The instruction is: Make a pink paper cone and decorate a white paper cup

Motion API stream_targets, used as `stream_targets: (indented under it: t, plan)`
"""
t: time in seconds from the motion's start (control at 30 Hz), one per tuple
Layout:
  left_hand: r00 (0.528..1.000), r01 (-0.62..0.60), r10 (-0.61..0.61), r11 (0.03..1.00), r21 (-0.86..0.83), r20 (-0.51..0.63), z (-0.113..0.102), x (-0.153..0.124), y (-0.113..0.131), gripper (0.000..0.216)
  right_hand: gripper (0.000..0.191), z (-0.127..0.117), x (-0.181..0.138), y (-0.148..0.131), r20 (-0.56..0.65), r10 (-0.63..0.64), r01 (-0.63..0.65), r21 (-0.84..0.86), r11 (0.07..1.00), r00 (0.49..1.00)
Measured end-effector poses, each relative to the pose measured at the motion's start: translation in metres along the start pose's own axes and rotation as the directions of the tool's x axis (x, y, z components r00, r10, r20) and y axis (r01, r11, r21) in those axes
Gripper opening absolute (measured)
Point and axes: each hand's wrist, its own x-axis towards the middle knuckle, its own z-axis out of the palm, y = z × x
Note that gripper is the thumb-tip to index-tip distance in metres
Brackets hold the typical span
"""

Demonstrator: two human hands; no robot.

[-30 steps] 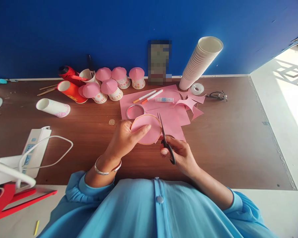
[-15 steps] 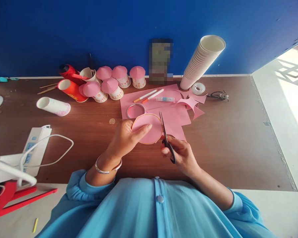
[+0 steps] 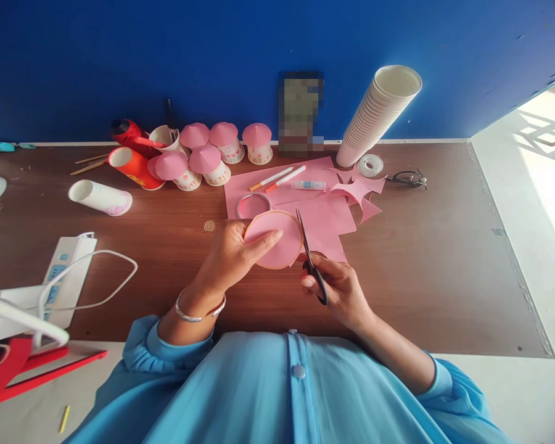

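Note:
A pink paper circle (image 3: pixel 282 246) with an orange outline is pinched in my left hand (image 3: pixel 234 256), thumb on top and fingers hidden beneath. My right hand (image 3: pixel 340 283) is closed round the dark handles of a pair of scissors (image 3: pixel 308 253). Their blades point away from me beside the circle's right edge. Behind the circle lie pink paper sheets (image 3: pixel 330 219), bearing a round ring (image 3: pixel 253 206), two markers (image 3: pixel 284 177) and a glue stick (image 3: pixel 308 185). Pink paper scraps (image 3: pixel 358 191) lie at the right of the sheets.
Several small cups with pink cone roofs (image 3: pixel 206 159) stand at the back, near a red cup (image 3: pixel 132 168) and a lying white cup (image 3: pixel 100 198). A tall stack of paper cups (image 3: pixel 379 114), a tape roll (image 3: pixel 370 164) and glasses (image 3: pixel 409 179) are back right. A power strip (image 3: pixel 69 280) lies left.
The paper circle and my left hand have shifted very slightly left. My right hand and the scissors stay almost where they were.

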Motion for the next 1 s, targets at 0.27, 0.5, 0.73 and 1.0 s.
stream_targets:
  t: [0.27, 0.5, 0.73, 1.0]
  plan:
    - [1.000, 0.002, -0.002, 0.999, -0.035, -0.017, -0.0011, 0.0014, -0.0026, 0.034, 0.052, -0.0002, -0.0006, 0.0056, 0.017, -0.012, 0.012, -0.003, 1.000, 1.000]
    - [1.000, 0.019, -0.019, 0.999, -0.048, -0.004, -0.0025, 0.0031, -0.0047, 0.035, 0.050, -0.0017, -0.0013, 0.0053, 0.019, -0.041, 0.042, -0.043, 0.998, 0.999]
    - [1.000, 0.024, -0.024, 0.999, -0.044, -0.017, -0.0038, 0.0031, -0.0035, 0.033, 0.048, -0.0018, -0.0019, 0.0052, 0.025, -0.037, 0.038, -0.043, 0.998, 0.999]
    - [1.000, 0.015, -0.015, 0.999, -0.034, -0.014, -0.0056, 0.0039, -0.0022, 0.034, 0.043, -0.0020, -0.0029, 0.0053, 0.031, -0.026, 0.026, -0.020, 0.999, 0.999]
